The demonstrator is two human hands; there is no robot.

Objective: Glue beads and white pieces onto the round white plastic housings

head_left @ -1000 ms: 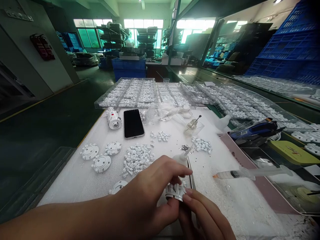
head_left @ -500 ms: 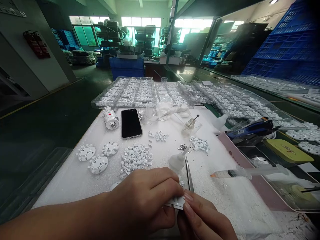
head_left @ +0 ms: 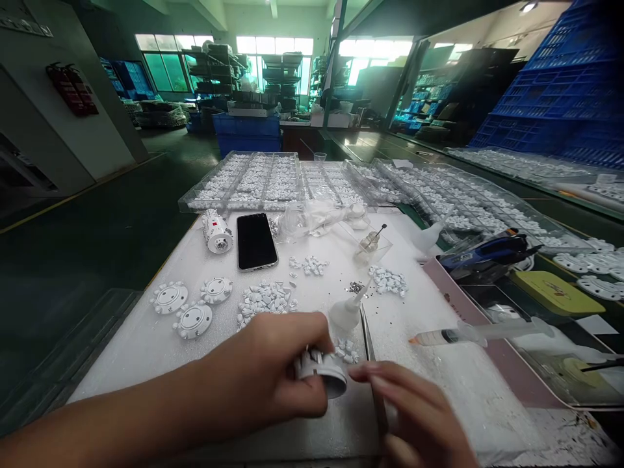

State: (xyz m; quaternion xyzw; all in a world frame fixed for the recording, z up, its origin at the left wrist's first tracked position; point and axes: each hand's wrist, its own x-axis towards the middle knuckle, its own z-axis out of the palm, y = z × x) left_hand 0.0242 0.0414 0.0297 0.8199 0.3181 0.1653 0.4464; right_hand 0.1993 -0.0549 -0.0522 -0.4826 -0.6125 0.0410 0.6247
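The foam board (head_left: 439, 390) is lying beneath both hands. The left hand (head_left: 287, 370) is clamping the white ring-shaped part (head_left: 322, 375) between thumb and curled fingers, now tilting its open underside into view. The right hand (head_left: 419, 403), pinching it earlier, is hovering just beside, blurred; whether its fingers are gripping anything, I cannot tell. The yellow case (head_left: 558, 291) is bearing an unreadable dark marking. Tweezers (head_left: 368, 335) are pointing away near the right fingers.

Single head-worn view; faces forward and downward over the worktop (head_left: 195, 364), close above both forearms.
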